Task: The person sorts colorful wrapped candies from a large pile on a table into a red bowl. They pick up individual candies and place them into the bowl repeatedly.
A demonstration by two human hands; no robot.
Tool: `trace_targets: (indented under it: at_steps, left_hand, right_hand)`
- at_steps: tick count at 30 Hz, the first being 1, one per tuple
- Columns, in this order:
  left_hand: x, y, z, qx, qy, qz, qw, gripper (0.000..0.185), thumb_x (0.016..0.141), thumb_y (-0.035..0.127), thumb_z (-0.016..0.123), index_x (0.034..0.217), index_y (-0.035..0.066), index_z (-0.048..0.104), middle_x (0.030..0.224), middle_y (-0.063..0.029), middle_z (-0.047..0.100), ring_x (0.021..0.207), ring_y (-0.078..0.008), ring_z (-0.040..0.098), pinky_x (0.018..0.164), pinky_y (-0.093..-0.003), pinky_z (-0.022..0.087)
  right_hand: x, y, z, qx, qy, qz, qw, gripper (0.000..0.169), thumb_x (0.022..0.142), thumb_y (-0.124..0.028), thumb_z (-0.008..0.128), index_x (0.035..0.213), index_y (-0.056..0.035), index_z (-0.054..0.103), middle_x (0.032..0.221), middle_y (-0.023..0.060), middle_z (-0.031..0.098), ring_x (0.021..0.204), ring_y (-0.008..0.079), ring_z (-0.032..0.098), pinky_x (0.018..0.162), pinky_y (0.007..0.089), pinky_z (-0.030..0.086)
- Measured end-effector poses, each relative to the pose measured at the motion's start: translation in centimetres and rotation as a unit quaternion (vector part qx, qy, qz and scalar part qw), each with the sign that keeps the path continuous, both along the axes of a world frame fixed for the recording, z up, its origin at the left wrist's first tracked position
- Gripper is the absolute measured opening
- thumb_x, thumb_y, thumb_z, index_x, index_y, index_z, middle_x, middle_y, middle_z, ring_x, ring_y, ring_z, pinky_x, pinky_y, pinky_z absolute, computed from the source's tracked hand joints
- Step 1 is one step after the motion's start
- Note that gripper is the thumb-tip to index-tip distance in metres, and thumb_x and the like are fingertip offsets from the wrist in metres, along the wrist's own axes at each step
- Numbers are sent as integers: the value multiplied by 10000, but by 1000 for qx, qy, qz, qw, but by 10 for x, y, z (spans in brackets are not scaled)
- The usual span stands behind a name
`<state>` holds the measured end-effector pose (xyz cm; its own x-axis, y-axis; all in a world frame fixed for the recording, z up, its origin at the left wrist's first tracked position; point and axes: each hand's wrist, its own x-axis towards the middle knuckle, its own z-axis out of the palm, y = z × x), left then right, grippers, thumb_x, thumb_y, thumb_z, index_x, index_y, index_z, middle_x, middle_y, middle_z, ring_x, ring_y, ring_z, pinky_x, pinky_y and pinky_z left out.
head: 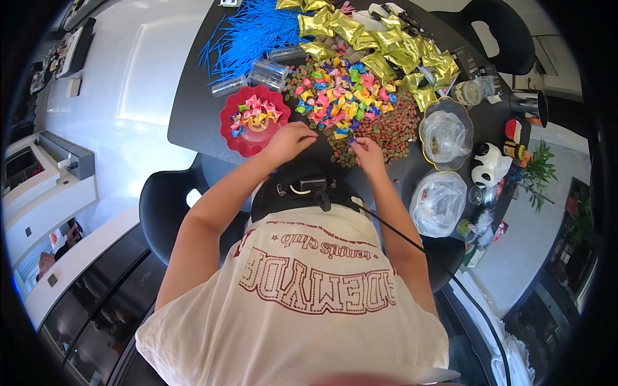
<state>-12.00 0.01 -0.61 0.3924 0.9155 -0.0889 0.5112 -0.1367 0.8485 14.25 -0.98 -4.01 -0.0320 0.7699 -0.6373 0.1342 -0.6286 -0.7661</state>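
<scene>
My left hand (pixel 292 140) is over the table's near edge, by the right rim of a red scalloped dish (pixel 231 131) holding wrapped candies (pixel 258 112). Its fingers are bent together; whether anything is between them cannot be told. My right hand (pixel 368 153) pinches a small purple-wrapped candy (pixel 352 141) at the near side of a heap of colorful wrapped candies (pixel 338 96). Loose green and reddish-brown pieces (pixel 381 132), which look like nuts or dried fruit, lie beneath and beside that heap.
Blue sticks (pixel 260 34) and clear plastic tubes (pixel 268 75) lie at the back left. Gold foil packets (pixel 386 43) are piled at the back. On the right are bowls with clear plastic bags (pixel 442 137), a panda figure (pixel 488 165) and jars. A black cable (pixel 396 231) crosses my right arm.
</scene>
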Motion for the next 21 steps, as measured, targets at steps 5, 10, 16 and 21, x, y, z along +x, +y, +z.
trace_targets:
  at_steps: [5,10,16,21]
  left_hand:
    - [29,3,-4,-94,-79,20,992,243,852,210,671,1027,42,683,916,-124,638,857,-241,622,758,-318,483]
    - [33,2,-8,-117,-90,8,989,207,841,160,679,999,27,686,926,-111,655,840,-211,621,759,-312,485]
    - [1,-3,15,-17,38,45,998,178,775,161,700,870,15,665,827,-124,612,794,-291,609,690,-360,483]
    - [-74,-11,1,53,227,116,966,169,742,155,695,883,65,673,892,-105,623,876,-294,597,760,-404,488]
  right_hand:
    - [-16,2,42,-88,217,-44,971,161,902,-136,603,1010,-16,608,843,76,674,453,45,410,406,182,297]
    - [-31,0,44,-59,191,40,979,139,900,-158,619,951,-29,630,835,59,672,460,39,411,413,179,301]
    - [-32,-11,16,-13,125,74,989,148,893,-186,625,882,-39,611,757,23,645,471,39,432,426,185,330]
    - [-17,-19,0,2,98,104,990,164,896,-187,611,928,-26,618,752,18,640,476,42,444,430,196,350]
